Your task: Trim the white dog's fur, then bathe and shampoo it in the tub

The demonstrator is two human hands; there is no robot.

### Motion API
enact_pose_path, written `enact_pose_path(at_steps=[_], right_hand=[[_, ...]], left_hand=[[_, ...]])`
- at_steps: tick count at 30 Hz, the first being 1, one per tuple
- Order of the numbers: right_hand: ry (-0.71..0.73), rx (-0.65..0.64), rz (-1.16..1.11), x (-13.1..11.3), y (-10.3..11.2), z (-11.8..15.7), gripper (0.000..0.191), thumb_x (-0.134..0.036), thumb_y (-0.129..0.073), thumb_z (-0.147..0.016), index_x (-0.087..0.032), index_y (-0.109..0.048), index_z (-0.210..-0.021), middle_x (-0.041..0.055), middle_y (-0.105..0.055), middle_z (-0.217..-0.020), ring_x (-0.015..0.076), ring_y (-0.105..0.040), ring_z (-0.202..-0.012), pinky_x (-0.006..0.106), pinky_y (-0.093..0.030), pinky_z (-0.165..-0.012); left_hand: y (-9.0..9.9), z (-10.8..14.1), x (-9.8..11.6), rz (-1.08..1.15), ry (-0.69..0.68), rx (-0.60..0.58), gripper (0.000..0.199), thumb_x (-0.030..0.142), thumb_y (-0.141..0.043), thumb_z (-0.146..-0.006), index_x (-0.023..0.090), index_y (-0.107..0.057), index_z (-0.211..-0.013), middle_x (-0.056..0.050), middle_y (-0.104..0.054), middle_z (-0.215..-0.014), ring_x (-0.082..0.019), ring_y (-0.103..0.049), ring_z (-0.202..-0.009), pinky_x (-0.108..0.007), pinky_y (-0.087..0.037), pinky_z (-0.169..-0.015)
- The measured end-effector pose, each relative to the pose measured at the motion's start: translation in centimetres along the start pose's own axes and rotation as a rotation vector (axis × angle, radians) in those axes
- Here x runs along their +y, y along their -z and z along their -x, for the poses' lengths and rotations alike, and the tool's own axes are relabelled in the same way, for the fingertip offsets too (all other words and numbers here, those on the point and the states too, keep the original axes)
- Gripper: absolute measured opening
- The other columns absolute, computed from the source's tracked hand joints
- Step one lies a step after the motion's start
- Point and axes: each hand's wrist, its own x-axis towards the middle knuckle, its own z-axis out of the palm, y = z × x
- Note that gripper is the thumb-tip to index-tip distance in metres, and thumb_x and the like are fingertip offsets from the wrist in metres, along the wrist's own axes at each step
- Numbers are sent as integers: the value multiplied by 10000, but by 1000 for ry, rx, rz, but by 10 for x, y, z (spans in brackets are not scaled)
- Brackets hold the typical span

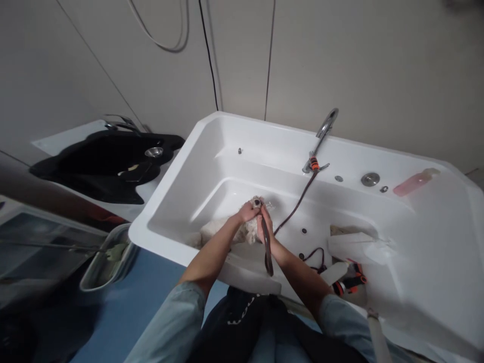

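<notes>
A dark apron (245,322) is seen nearest. In the white tub (416,252), a brown hose (266,247) is clamped by the right hand (264,227) fingers; a pale furry bundle (227,229) is gripped by the left hand (247,212), fingers curled together.

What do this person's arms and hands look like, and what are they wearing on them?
Both hands, left hand and right hand, are bare: no gloves, and no rings or watch that I can make out. The forearms are uncovered. Light blue denim-like sleeves are rolled up to about the elbows.
</notes>
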Motion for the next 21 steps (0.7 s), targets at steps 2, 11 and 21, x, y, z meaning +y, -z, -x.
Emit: enact_pose_path(at_steps=[2,11,21], right_hand=[[1,-34,26,-1,0,-3,520,-480,-406,-957,-154,-624,-1300,160,-676,-1309,287,-606,-1246,473,-442,-1123],[-50,-86,131,20,19,-30,409,-461,-418,-935,-167,-690,-1019,124,-742,-994,268,-672,-953,387,-532,-904],[-50,-167,119,32,32,-41,332,-451,-486,-882,-197,-688,-950,82,-750,-907,247,-667,-871,347,-536,-813]], left_hand=[[-1,1,1,-49,10,-8,179,272,-542,-786,188,-668,-880,-48,-715,-931,-235,-647,-1004,-327,-507,-964],[-4,8,5,-41,-12,3,276,288,-539,-771,186,-689,-980,-50,-730,-1014,-247,-654,-1017,-329,-500,-970],[-6,16,8,-59,35,13,223,286,-581,-721,185,-725,-859,-40,-736,-873,-246,-666,-902,-306,-514,-876]])
